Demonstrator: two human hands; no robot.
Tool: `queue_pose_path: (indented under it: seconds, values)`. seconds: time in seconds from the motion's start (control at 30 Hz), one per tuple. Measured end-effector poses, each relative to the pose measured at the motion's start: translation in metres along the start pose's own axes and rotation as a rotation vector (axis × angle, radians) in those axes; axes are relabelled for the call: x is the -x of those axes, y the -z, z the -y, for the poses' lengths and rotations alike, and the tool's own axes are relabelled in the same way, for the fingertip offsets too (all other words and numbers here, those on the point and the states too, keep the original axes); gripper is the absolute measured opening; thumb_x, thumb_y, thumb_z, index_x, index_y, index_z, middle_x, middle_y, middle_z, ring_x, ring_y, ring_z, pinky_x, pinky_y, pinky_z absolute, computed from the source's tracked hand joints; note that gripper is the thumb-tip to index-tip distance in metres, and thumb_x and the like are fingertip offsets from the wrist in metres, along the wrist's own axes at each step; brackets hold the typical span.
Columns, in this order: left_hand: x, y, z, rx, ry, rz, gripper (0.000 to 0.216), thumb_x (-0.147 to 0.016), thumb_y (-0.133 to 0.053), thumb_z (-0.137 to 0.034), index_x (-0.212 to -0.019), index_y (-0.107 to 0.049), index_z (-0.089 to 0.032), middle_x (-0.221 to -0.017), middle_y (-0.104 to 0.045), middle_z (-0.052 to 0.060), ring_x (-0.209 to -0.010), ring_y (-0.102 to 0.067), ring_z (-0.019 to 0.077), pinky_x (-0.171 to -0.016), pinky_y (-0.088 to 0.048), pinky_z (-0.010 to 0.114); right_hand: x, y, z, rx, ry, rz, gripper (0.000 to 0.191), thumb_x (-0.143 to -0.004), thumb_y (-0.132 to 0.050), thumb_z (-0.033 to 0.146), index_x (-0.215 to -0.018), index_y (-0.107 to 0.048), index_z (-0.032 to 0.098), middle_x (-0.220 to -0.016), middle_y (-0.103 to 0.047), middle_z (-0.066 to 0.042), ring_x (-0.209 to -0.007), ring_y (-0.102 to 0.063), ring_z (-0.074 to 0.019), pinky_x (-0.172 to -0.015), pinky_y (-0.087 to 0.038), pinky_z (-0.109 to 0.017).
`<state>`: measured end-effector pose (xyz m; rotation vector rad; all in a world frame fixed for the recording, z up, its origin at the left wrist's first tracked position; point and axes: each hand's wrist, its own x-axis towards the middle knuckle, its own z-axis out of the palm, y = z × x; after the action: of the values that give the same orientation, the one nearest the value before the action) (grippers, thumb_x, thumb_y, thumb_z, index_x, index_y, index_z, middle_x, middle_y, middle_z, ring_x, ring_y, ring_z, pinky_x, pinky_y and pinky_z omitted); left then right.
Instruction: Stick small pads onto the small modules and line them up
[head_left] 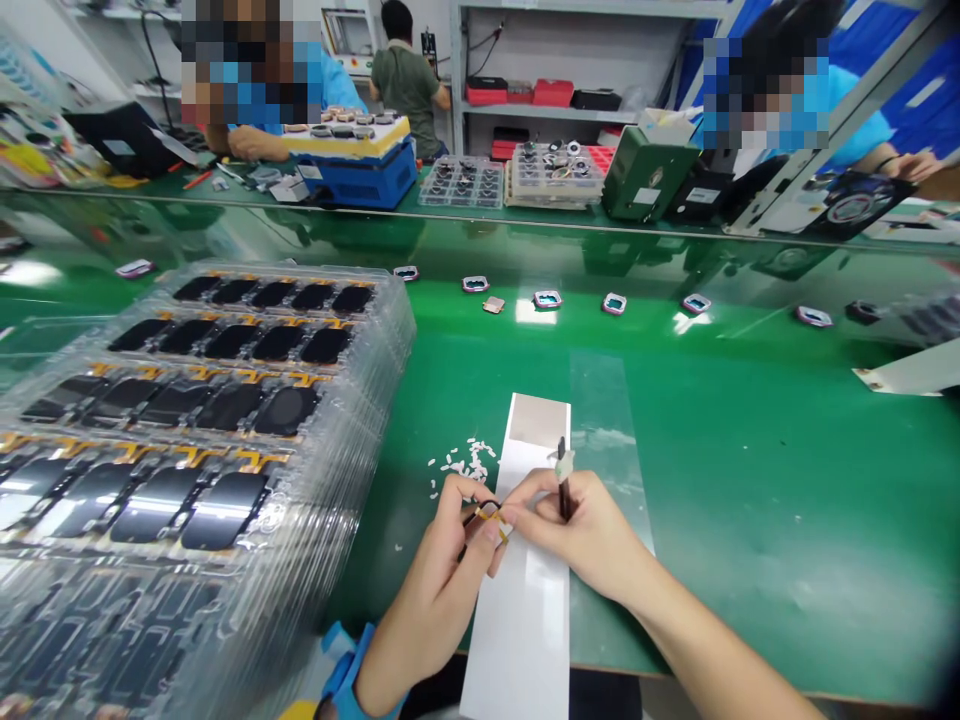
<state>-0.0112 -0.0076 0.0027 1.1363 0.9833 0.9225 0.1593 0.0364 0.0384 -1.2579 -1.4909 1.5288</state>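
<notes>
Head view: the left fingertips [477, 497] are closed narrowly on an amber flex ribbon [489, 515] with a thin black loop, and the right fingertips [519, 512] are pinched around a slim black tool [563, 492] with a white tab, beside the ribbon. Both hands are held above a white paper strip [525, 640] at lower centre, with loose white granules [465, 462] just beyond. Clear stacked blister trays [375, 330] at left are seen with their upper pockets filled by glossy black rounded panels [289, 410] with amber tails. Pink-rimmed square parts [547, 299] are laid in a row across the green bench mat [750, 500].
</notes>
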Motion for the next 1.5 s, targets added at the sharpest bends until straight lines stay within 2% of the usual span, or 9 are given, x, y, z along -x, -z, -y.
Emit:
queue_pose_path:
  seconds: [0.2, 0.4, 0.7, 1.0, 1.2, 1.3, 1.37, 1.5]
  values:
    - [-0.0026, -0.0019, -0.0018, -0.006, -0.023, -0.022, 0.015, -0.107, -0.038, -0.039, -0.104, -0.04, -0.025, -0.071, -0.042, -0.006, -0.063, -0.038, 0.0115, -0.059, -0.032, 0.023, 0.0011, -0.0015, -0.0009, -0.018, -0.021, -0.007, 0.022, -0.079, -0.066, 0.038, -0.068, -0.065, 0.019, -0.044, -0.017, 0.013, -0.042, -0.014, -0.0062, -0.044, -0.013, -0.026]
    - [-0.0036, -0.0015, -0.0032, -0.021, -0.04, 0.017, 0.015, -0.106, -0.041, -0.039, -0.102, -0.039, -0.024, -0.071, -0.042, -0.007, -0.062, -0.038, 0.011, -0.056, -0.032, 0.022, 0.0, 0.0002, -0.0024, -0.019, -0.032, 0.013, 0.022, -0.079, -0.066, 0.038, -0.068, -0.066, 0.018, -0.044, -0.018, 0.013, -0.043, -0.014, -0.0066, -0.044, -0.013, -0.027]
    - [-0.0044, -0.0046, -0.0095, -0.058, 0.013, -0.009, 0.017, -0.102, -0.048, -0.038, -0.1, -0.038, -0.024, -0.071, -0.044, -0.006, -0.061, -0.04, 0.0112, -0.054, -0.033, 0.021, -0.0006, 0.0032, -0.0074, -0.02, -0.024, 0.031, 0.025, -0.081, -0.067, 0.039, -0.069, -0.068, 0.018, -0.047, -0.023, 0.011, -0.047, -0.019, -0.0073, -0.047, -0.017, -0.026]
    - [-0.0043, -0.0038, -0.0042, -0.086, -0.001, -0.021, 0.015, -0.104, -0.046, -0.036, -0.101, -0.036, -0.025, -0.072, -0.044, -0.006, -0.061, -0.038, 0.0116, -0.054, -0.032, 0.022, -0.0019, 0.0041, -0.0078, -0.022, -0.06, 0.048, 0.028, -0.081, -0.067, 0.045, -0.073, -0.069, 0.018, -0.055, -0.049, 0.003, -0.052, -0.032, -0.0098, -0.049, -0.024, -0.026]
    - [-0.0028, -0.0042, -0.0025, -0.06, 0.009, -0.029, 0.017, -0.106, -0.037, -0.042, -0.104, -0.038, -0.025, -0.071, -0.042, -0.007, -0.062, -0.039, 0.0118, -0.058, -0.034, 0.023, -0.0013, 0.003, -0.0058, -0.035, -0.065, 0.056, 0.03, -0.082, -0.067, 0.046, -0.072, -0.067, 0.018, -0.049, -0.04, 0.007, -0.048, -0.027, -0.0086, -0.048, -0.021, -0.026]
    - [-0.0014, -0.0046, -0.0033, -0.07, 0.025, -0.041, 0.018, -0.107, -0.032, -0.042, -0.105, -0.038, -0.026, -0.07, -0.044, -0.007, -0.062, -0.04, 0.0118, -0.058, -0.033, 0.024, -0.0008, 0.0025, -0.0052, -0.01, -0.046, 0.042, 0.028, -0.082, -0.067, 0.043, -0.069, -0.065, 0.018, -0.046, -0.029, 0.01, -0.046, -0.021, -0.0074, -0.047, -0.018, -0.026]
    - [-0.0007, -0.0043, -0.004, -0.087, 0.03, -0.035, 0.017, -0.107, -0.032, -0.042, -0.105, -0.037, -0.026, -0.07, -0.044, -0.007, -0.062, -0.04, 0.012, -0.057, -0.032, 0.024, -0.0005, 0.0023, -0.0049, 0.005, -0.025, 0.032, 0.026, -0.082, -0.067, 0.04, -0.067, -0.064, 0.019, -0.045, -0.022, 0.012, -0.045, -0.018, -0.0069, -0.046, -0.017, -0.026]
    - [-0.0003, -0.0028, -0.0053, -0.104, 0.031, -0.021, 0.017, -0.107, -0.031, -0.042, -0.105, -0.037, -0.026, -0.07, -0.044, -0.007, -0.061, -0.04, 0.0124, -0.056, -0.031, 0.024, -0.0006, 0.0021, -0.0055, 0.004, -0.013, 0.029, 0.024, -0.082, -0.068, 0.039, -0.068, -0.065, 0.019, -0.046, -0.017, 0.012, -0.044, -0.017, -0.0067, -0.046, -0.017, -0.026]
